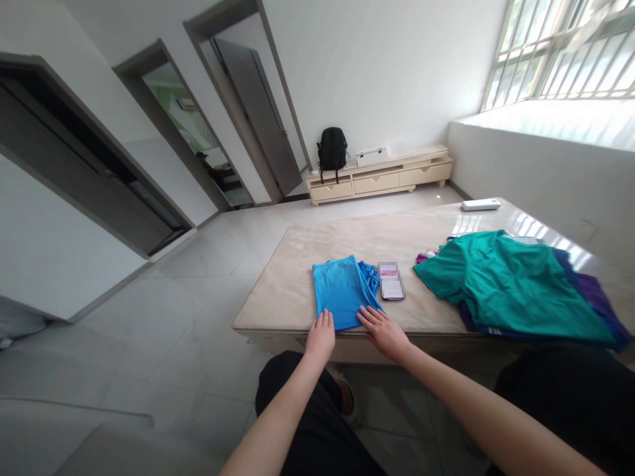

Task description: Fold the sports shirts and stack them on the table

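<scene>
"Blue garment (338, 291): by which hand is it touched?"

"By both. Its near-left corner is covered by the left hand (321, 336), its near-right corner by the right hand (383, 329); fingers are laid flat, nothing clenched."

"And around the garment?"

"Just right of it a phone (391, 283) is placed; farther right, a green shirt (526, 284) is heaped, all on the desk (275, 284)."

"Which step?"

"Smoothing, seemingly; for any further fold, the near edge would have to be pinched evenly."

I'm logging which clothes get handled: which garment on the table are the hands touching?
The bright blue garment, with the left hand and right hand on its near edge. The teal shirt and purple clothing to the right are untouched.
</scene>
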`<state>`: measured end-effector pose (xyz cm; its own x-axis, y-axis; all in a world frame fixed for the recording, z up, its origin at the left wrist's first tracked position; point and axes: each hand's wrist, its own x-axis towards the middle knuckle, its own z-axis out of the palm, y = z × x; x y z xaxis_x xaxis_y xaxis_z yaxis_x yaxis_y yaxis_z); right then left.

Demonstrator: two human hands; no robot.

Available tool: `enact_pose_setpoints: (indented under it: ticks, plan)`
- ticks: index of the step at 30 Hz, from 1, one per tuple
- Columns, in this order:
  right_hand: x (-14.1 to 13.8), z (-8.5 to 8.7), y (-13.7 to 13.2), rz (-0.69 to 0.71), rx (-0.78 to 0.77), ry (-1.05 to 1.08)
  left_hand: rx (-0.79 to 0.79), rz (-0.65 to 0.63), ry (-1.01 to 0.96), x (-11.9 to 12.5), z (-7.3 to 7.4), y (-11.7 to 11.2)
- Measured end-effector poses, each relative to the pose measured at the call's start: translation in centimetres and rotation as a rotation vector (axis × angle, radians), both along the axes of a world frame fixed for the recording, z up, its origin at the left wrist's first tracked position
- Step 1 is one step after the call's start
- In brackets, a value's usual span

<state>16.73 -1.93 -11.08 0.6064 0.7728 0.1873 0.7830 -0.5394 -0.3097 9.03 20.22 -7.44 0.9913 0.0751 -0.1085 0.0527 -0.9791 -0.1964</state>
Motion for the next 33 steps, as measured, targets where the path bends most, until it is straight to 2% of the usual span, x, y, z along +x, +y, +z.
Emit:
enact_pose_setpoints:
  ticks: [8,14,20,23,26,28,30,33]
  plan:
    - [-0.2,0.3,-0.2,-0.041,0.034,0.029,0.100,0.039,-0.088,-0.1,-0.4,-1.8]
    - [-0.4,0.1,-0.3,-0.102,0.056,0.035,0.102,0.034,-0.063,-0.4,0.9,-2.7]
    - [-1.0,0.0,-1.9,-0.079,0.115,0.035,0.009,-0.022,0.031,-3.0,4.1,-3.2]
    - [-1.9,0.4,-3.2,-0.071,0.169,0.026,-0.070,-0.042,0.059,-5.2,5.7,-3.5]
    - [-3.3,1.2,-4.7,-0.075,0.226,0.024,-0.149,-0.060,0.039,-7.8,6.7,-4.0]
    - [-4.3,2.1,-6.1,-0.082,0.258,0.027,-0.259,-0.082,-0.067,-9.6,7.3,-4.2]
    - [-5.5,3.4,-8.1,-0.083,0.307,0.056,-0.418,-0.142,-0.268,-11.0,8.4,-4.1]
    - [-7.4,6.5,-11.7,-0.073,0.436,0.196,-0.645,-0.289,-0.500,-12.0,11.4,-4.0]
